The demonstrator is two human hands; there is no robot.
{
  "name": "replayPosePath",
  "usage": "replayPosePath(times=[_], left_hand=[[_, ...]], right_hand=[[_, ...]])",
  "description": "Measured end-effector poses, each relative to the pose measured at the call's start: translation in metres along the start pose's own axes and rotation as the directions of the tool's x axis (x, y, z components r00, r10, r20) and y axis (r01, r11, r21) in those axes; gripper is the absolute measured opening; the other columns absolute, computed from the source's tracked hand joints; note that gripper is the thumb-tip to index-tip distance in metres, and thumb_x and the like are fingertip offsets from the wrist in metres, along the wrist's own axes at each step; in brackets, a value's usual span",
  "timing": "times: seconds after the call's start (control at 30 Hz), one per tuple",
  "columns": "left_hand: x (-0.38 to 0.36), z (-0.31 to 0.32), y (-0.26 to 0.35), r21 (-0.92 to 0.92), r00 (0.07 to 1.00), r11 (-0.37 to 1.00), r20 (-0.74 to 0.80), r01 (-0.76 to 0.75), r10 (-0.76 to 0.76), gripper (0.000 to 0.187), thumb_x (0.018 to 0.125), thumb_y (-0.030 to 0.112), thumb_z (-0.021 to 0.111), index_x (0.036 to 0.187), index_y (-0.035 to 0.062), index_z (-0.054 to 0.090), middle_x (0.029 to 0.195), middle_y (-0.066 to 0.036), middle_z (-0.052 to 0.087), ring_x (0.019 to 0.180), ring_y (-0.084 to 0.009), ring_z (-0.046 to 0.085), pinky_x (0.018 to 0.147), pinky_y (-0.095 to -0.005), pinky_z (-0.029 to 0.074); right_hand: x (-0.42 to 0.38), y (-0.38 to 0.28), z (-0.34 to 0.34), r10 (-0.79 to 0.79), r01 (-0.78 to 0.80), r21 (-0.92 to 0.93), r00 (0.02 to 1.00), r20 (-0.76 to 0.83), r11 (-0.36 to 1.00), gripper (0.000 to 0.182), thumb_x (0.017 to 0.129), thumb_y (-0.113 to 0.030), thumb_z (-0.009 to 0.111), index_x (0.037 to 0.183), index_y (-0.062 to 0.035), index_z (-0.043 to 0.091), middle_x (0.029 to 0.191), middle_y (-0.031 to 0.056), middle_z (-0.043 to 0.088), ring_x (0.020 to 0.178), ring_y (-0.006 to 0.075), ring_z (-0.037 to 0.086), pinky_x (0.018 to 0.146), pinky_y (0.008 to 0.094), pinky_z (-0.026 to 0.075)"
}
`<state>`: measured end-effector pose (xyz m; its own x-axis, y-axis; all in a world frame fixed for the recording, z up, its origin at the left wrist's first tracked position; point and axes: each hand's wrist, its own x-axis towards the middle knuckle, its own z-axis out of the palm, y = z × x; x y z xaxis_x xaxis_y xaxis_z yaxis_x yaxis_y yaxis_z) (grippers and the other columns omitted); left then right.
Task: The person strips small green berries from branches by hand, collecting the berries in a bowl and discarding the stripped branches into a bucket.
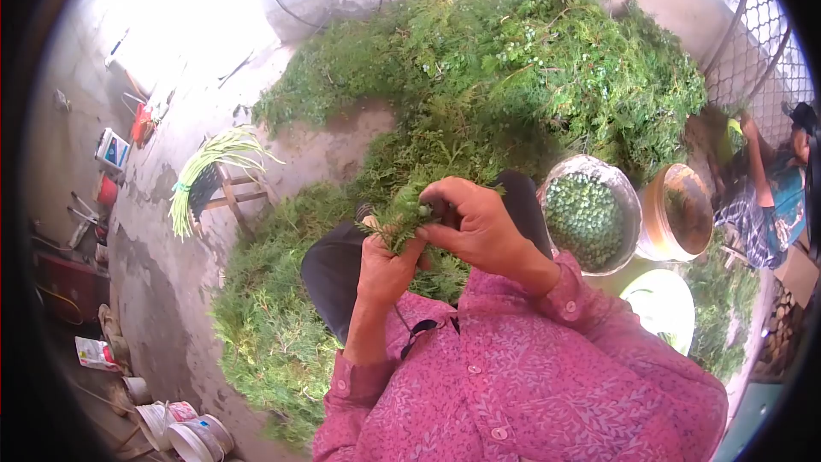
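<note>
My left hand (pixel 385 269) is closed around a small green conifer sprig (pixel 395 227), held up above my lap. At the sprig's right side my right hand (pixel 470 221) has thumb and forefinger pinched together on a small round green cone (pixel 422 211). Close to my right knee stands a bucket (pixel 634 205) with many pale green cones (pixel 584 218) inside. Cut conifer branches (pixel 282 325) lie around my legs, and a large heap of branches (pixel 530 68) rises in front of me.
An orange-rimmed bucket (pixel 654 214) and a bright pale tub (pixel 663 304) stand at the right. Another person (pixel 774 192) sits beyond them. A bundle of long green stems (pixel 209 167) rests on a stool (pixel 231 192) at left. White buckets (pixel 201 441) lie lower left.
</note>
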<state>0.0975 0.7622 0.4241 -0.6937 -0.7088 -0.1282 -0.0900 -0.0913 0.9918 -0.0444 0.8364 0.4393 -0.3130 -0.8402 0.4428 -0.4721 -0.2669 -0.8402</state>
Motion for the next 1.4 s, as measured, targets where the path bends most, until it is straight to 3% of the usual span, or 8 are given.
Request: replayPosePath(times=[0.23,0.3,0.4,0.53,0.63,0.8,0.97,1.4], left_hand=[[0.000,-0.001,0.005,0.018,1.000,1.000,0.005,0.014,-0.014,0.015,0.086,0.013,0.058,0.096,0.0027,0.062,0.068,0.002,0.058,0.053,-0.0060,0.052,0.043,-0.0211,0.042],[-0.001,0.002,0.007,0.047,0.995,0.994,0.026,-0.099,0.098,0.019,0.083,0.004,0.057,0.101,0.0010,0.061,0.071,0.000,0.060,0.053,-0.0064,0.053,0.046,-0.0212,0.044],[0.005,-0.001,0.000,0.236,0.951,0.923,0.032,-0.306,0.307,0.017,0.084,0.001,0.052,0.098,0.0025,0.061,0.072,-0.001,0.061,0.056,-0.0049,0.053,0.047,-0.0194,0.042],[0.000,-0.011,-0.007,0.231,0.976,0.950,-0.017,-0.209,0.219,0.030,0.078,-0.007,0.051,0.106,0.0005,0.059,0.078,-0.004,0.063,0.065,-0.0066,0.056,0.057,-0.0215,0.046],[0.002,-0.003,0.001,0.520,0.847,0.713,0.040,-0.470,0.529,0.039,0.066,-0.009,0.057,0.105,-0.0009,0.058,0.077,-0.011,0.063,0.068,-0.0177,0.061,0.060,-0.0259,0.047],[-0.003,0.004,0.001,0.586,0.809,0.633,0.068,-0.506,0.584,0.040,0.064,-0.008,0.060,0.103,-0.0015,0.057,0.079,-0.016,0.061,0.072,-0.0265,0.062,0.063,-0.0292,0.047],[-0.006,0.015,0.013,0.663,0.796,0.549,0.121,-0.509,0.593,0.032,0.066,-0.005,0.061,0.097,-0.0009,0.058,0.080,-0.013,0.061,0.071,-0.0262,0.060,0.061,-0.0310,0.047],[-0.006,0.018,0.004,0.737,0.841,0.488,0.202,-0.468,0.501,0.022,0.061,-0.006,0.057,0.080,0.0049,0.053,0.066,-0.012,0.051,0.063,-0.0328,0.055,0.053,-0.0401,0.042]], right_hand=[[-0.004,-0.001,-0.002,0.027,-0.030,0.048,0.998,0.052,0.998,0.017,0.080,-0.011,0.062,0.092,-0.0007,0.055,0.070,0.0018,0.053,0.054,0.0075,0.049,0.049,0.0224,0.040],[-0.002,-0.011,-0.014,0.389,-0.504,0.487,0.863,0.324,0.713,0.016,0.085,-0.017,0.057,0.087,-0.0017,0.054,0.066,0.0017,0.052,0.055,0.0102,0.050,0.047,0.0230,0.038],[-0.005,-0.011,-0.033,0.388,-0.573,0.779,0.799,0.460,0.255,0.014,0.088,-0.017,0.051,0.089,-0.0032,0.052,0.069,0.0004,0.053,0.054,0.0047,0.046,0.043,0.0169,0.033],[-0.001,-0.030,-0.048,0.379,-0.489,0.827,0.847,0.373,0.278,0.012,0.089,-0.015,0.049,0.096,-0.0048,0.050,0.072,0.0040,0.054,0.049,0.0059,0.044,0.038,0.0153,0.030],[-0.006,-0.011,-0.038,0.283,-0.543,0.818,0.828,0.484,0.190,0.013,0.088,-0.013,0.049,0.098,-0.0051,0.049,0.077,0.0039,0.055,0.052,0.0065,0.046,0.039,0.0160,0.032],[-0.003,-0.017,-0.035,0.461,-0.577,0.658,0.807,0.369,0.483,0.021,0.082,-0.017,0.059,0.097,-0.0042,0.051,0.078,0.0029,0.057,0.062,0.0065,0.051,0.048,0.0188,0.039],[-0.007,-0.013,-0.026,0.178,-0.212,0.158,0.962,0.206,0.964,0.035,0.068,-0.018,0.074,0.092,-0.0003,0.055,0.073,0.0066,0.056,0.069,0.0119,0.054,0.062,0.0260,0.043],[-0.011,-0.009,-0.029,0.029,0.005,-0.135,0.969,0.247,0.991,0.025,0.069,-0.015,0.066,0.078,-0.0016,0.047,0.068,0.0157,0.050,0.065,0.0300,0.054,0.057,0.0395,0.042]])
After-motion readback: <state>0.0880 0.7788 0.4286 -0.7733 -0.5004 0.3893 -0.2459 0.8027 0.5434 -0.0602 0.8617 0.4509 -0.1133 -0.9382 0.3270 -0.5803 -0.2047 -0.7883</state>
